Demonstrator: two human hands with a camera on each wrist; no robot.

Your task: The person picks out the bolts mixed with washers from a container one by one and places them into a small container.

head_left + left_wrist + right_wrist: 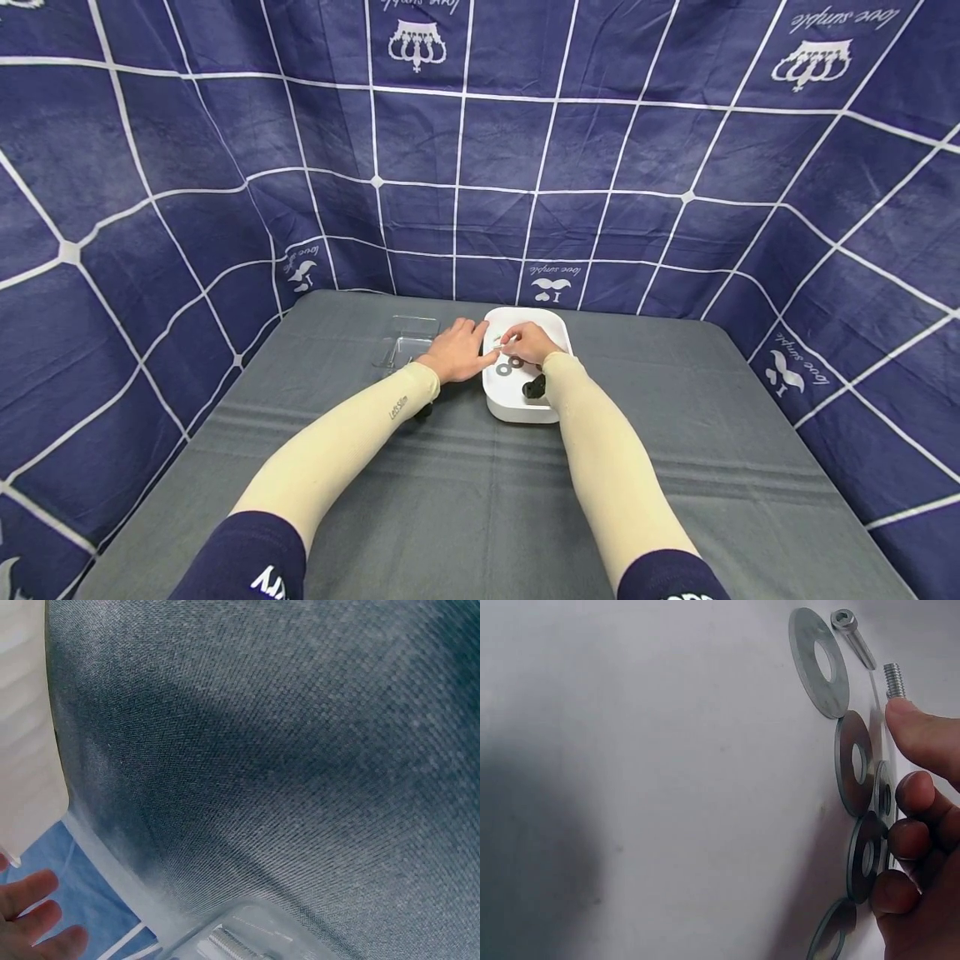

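Observation:
My right hand (529, 343) reaches into a white plastic bin (517, 413). In the right wrist view its thumb and curled fingers pinch a bolt (894, 679), whose threaded end sticks out past the thumb. Several flat washers (819, 663) lie on the bin floor beside that hand, and a socket-head bolt (853, 637) lies just beyond them. My left hand (456, 350) is at the bin's left side with its fingers extended and its thumb over the rim. Only its fingertips (39, 889) show in the left wrist view, and they hold nothing there.
Left of the left hand stands a clear plastic box (410, 348) with its lid up. The left wrist view shows a threaded bolt (234, 945) inside it. A grey cloth (480, 500) covers the table, and a blue checked curtain (495, 142) hangs behind it.

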